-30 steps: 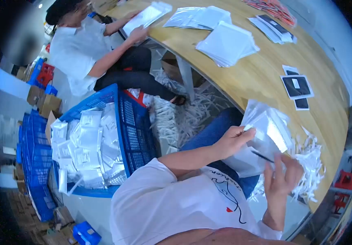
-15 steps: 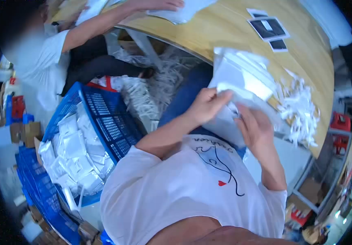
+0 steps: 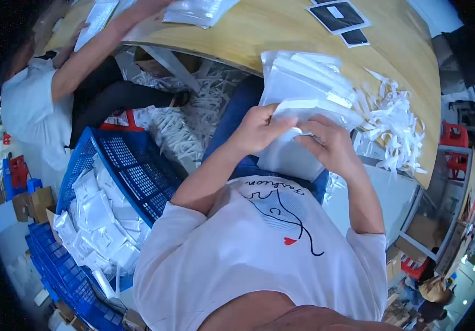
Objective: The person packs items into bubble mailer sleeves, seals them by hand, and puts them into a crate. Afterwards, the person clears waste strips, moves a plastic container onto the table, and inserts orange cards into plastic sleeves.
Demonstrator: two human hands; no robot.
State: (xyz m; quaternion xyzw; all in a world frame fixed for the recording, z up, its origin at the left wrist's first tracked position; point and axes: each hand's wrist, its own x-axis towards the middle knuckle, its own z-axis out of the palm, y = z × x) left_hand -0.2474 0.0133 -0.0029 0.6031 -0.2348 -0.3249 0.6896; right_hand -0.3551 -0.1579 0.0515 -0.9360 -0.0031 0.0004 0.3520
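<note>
In the head view a whitish translucent plastic bag (image 3: 287, 156) hangs over my lap with its upper flap folded. My left hand (image 3: 260, 129) is closed on the bag's left side, thumb on top. My right hand (image 3: 330, 144) pinches the same bag near its middle, fingers bent. Just beyond both hands, a stack of similar plastic bags (image 3: 303, 74) lies at the table edge. To the right of the stack is a tangled heap of white peel-off strips (image 3: 397, 129). Whether a strip is between my right fingers is too small to tell.
A blue basket (image 3: 146, 171) full of flat white packets (image 3: 102, 212) stands at my left. The wooden table (image 3: 248, 38) carries dark printed cards (image 3: 339, 16). A co-worker's arm (image 3: 97, 52) reaches over papers at the far left. Loose strips (image 3: 210, 99) cover the floor below.
My right hand has drawn in closer to my left, and the bag's flap now shows folded across it. The co-worker's arm has shifted left. The whole view has moved slightly.
</note>
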